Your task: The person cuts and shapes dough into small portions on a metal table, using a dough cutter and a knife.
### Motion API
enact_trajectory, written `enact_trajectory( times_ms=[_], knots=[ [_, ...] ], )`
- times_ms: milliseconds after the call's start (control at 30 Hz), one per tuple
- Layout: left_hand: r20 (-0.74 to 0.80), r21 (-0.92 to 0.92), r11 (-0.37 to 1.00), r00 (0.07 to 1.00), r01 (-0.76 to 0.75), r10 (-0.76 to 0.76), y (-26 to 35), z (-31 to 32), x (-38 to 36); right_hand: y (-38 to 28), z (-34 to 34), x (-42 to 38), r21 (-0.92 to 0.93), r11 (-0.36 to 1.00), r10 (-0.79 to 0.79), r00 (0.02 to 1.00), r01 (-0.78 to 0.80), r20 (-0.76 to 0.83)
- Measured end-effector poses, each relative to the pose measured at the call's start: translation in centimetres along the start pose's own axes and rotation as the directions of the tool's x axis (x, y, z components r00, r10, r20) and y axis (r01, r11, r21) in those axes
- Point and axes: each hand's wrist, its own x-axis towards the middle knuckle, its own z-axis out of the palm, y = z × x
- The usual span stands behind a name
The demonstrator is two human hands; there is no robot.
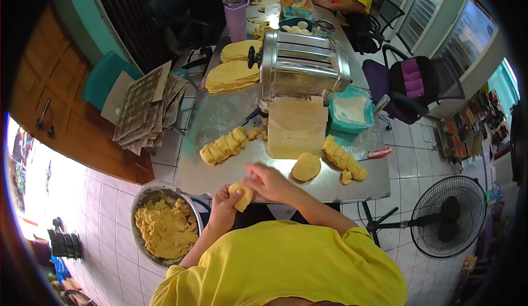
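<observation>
Holding a small pale-yellow lump of dough (242, 195) between them, the two hands meet at the near edge of the steel worktop (220, 116); the left hand (225, 206) cups the lump from below with its fingers curled round it, while the right hand (268, 180) lies over its top, fingers pressed against it, so both are clamped on the same piece. Both forearms rise from yellow sleeves, bent at the elbow and angled inward. Just beyond the right hand sits a flattened round disc of yellow dough (306, 167), and further right a row of cut dough chunks (344, 161). Beyond the left hand lies another row of sliced dough pieces (224, 146). Straight ahead of both hands a flat sheet of dough (296, 128) hangs from a shiny metal roller machine (304, 67). Below and left of the left hand, off the worktop, a round metal bowl (142, 197) holds crumbly yellow dough (165, 229). Right of the machine, a teal tub (364, 127) holds something white.
</observation>
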Motion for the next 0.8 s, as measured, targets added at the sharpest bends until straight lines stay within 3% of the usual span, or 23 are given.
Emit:
enact_trajectory(
  times_ms=[33,100,167,233,300,333,400,467,567,667,733,800],
  knots=[
    [0.023,0.059,0.998,0.999,-0.035,0.034,0.0,0.1,0.3,-0.1,0.4,-1.0,-0.002,1.0,0.008,1.0,-0.008,-0.009],
    [0.055,0.117,0.991,0.997,-0.065,0.058,-0.4,0.5,0.9,-0.1,1.1,-2.5,0.246,0.957,0.152,0.988,-0.153,0.022],
    [0.128,0.233,0.971,0.992,-0.045,0.015,-1.0,1.3,1.5,1.7,1.7,-3.8,0.343,0.928,0.174,0.984,-0.147,-0.049],
    [0.157,0.22,0.975,0.987,-0.019,-0.016,-0.8,3.4,1.2,2.5,1.3,-4.6,0.488,0.86,0.233,0.967,-0.153,-0.106],
    [0.26,0.232,0.971,0.959,0.052,-0.113,-0.7,3.8,1.3,2.9,0.5,-5.5,0.452,0.877,0.234,0.967,-0.163,-0.105],
    [0.263,0.233,0.971,0.958,0.051,-0.113,-0.6,3.7,1.4,3.0,0.2,-5.7,0.414,0.894,0.231,0.968,-0.172,-0.097],
    [0.256,0.297,0.938,0.931,0.181,-0.261,-0.4,3.8,1.4,3.0,0.1,-6.2,0.364,0.921,0.187,0.977,-0.14,-0.099],
    [0.239,0.297,0.929,0.925,0.219,-0.294,-0.8,3.7,1.4,3.0,0.1,-6.6,0.31,0.945,0.143,0.985,-0.107,-0.095],
    [0.199,0.267,0.923,0.921,0.277,-0.335,-0.7,4.1,1.2,3.2,0.0,-6.6,0.121,0.983,-0.116,0.982,0.135,-0.149],
    [0.157,0.152,0.942,0.934,0.298,-0.321,-0.5,4.0,1.4,1.3,-1.2,-6.5,-0.034,0.991,-0.13,0.978,0.126,-0.161],
    [0.132,0.071,0.952,0.943,0.298,-0.305,-0.4,3.8,1.6,2.0,-1.2,-6.4,-0.032,0.985,-0.172,0.968,0.169,-0.183],
    [0.2,0.023,0.961,0.94,0.276,-0.275,-0.2,3.6,1.8,2.2,-1.3,-6.4,0.199,0.98,-0.014,0.999,0.023,-0.044]
  ],
)
